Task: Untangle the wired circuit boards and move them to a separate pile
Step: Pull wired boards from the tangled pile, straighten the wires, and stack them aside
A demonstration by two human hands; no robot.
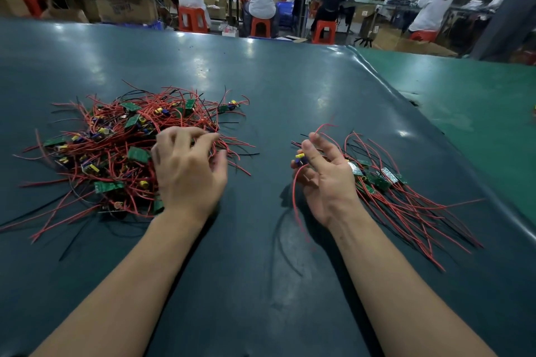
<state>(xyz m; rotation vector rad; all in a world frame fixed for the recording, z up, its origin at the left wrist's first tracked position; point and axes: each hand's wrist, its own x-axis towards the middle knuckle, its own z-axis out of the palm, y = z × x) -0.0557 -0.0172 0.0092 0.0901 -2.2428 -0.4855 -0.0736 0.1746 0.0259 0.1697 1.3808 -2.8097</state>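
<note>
A tangled heap (116,151) of small green circuit boards with red and black wires lies on the left of the dark mat. My left hand (188,171) hovers over the heap's right edge with fingers curled among the red wires; whether it grips one I cannot tell. My right hand (324,177) holds one wired circuit board (299,158), with yellow and blue parts, between thumb and fingers; its red wire hangs down below the palm. Just right of that hand lies the sorted pile (385,182), boards together and wires fanned toward the lower right.
The dark green mat (261,90) covers the table and ends at a raised edge on the right, beside a lighter green surface (464,101). Beyond the far edge, several people sit on red stools (191,19) at other benches, with cardboard boxes around.
</note>
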